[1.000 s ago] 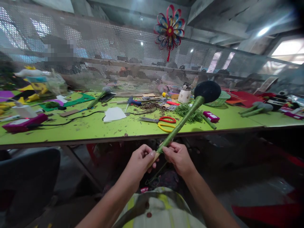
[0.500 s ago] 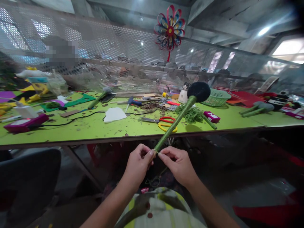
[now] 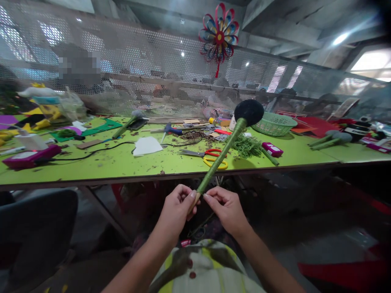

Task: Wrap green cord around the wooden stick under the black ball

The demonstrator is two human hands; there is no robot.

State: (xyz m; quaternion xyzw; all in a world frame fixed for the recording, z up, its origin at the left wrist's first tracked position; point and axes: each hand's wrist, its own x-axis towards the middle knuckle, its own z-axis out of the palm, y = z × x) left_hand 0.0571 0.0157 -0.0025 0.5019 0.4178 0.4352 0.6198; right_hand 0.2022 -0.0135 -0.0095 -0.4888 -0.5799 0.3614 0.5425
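Both hands work at the bare lower end of a green-wrapped stick (image 3: 218,160), which slants up and to the right, clear of the table (image 3: 91,171), from near the lap to past the table's front edge. At its top sits a dark round head (image 3: 249,112), which overlaps the left rim of a green basket (image 3: 276,125) in view. The left hand (image 3: 179,205) has thumb and fingers clamped on the pale tip of the stick, just below where the wrapping ends. The right hand (image 3: 226,207) is just beside it, thumb and forefinger together, pinching a thin green strand (image 3: 205,223) (very fine here, and hard to follow near the fingertips) that trails down towards the lap. Beyond the hands, scissors (image 3: 198,154) with one red and one yellow handle lie on the table, partly crossed by the stick in view. A heap of green yarn (image 3: 244,147) lies to the right of them, with a magenta box (image 3: 271,149) and a short green stalk (image 3: 270,156) near it. Left of the scissors lies a white sheet (image 3: 148,146), and a black cable (image 3: 91,154) runs to a purple box (image 3: 32,158). Over a mesh screen (image 3: 137,61) behind the table shows a looped red and blue flower (image 3: 219,38).
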